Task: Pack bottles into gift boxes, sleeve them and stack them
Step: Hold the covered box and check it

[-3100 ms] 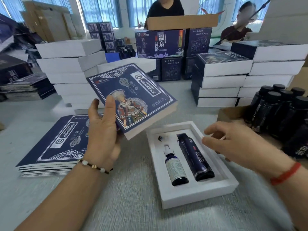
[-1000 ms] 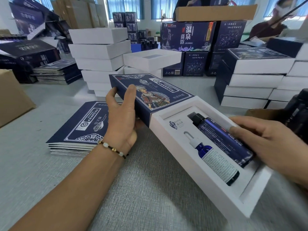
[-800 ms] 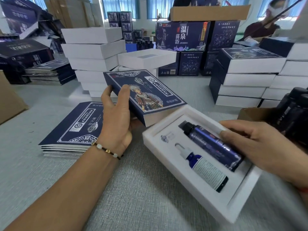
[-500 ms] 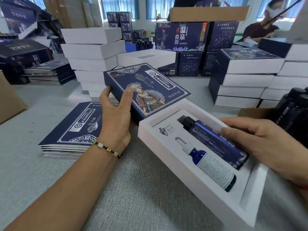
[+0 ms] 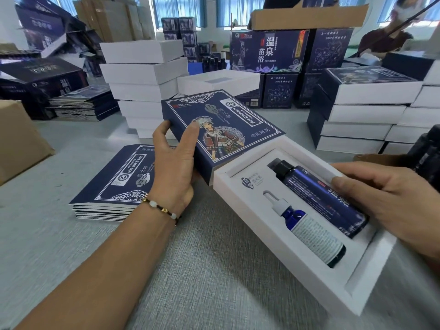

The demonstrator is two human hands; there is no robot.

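Two bottles lay side by side in our white tray (image 5: 240,206): the tall dark bottle (image 5: 319,196) and the smaller dropper bottle (image 5: 312,232). Our left hand (image 5: 176,167) gripped the navy sleeve (image 5: 221,129), thumb on its printed top, fingers curled round its edge. The tray's far end met the sleeve's open mouth. Our right hand (image 5: 390,201) held the tray's near end, thumb pressed on the tall bottle. Flat sleeves (image 5: 119,179) lay stacked on the table (image 5: 202,270).

Sleeve (image 5: 221,125): printed navy card, slight sheen. Gift box (image 5: 250,210): matt white card, smooth; tall bottle (image 5: 319,196) glossy dark blue, dropper bottle (image 5: 309,232) with paper-like label. Tabletop (image 5: 209,270): grey, finely textured weave.
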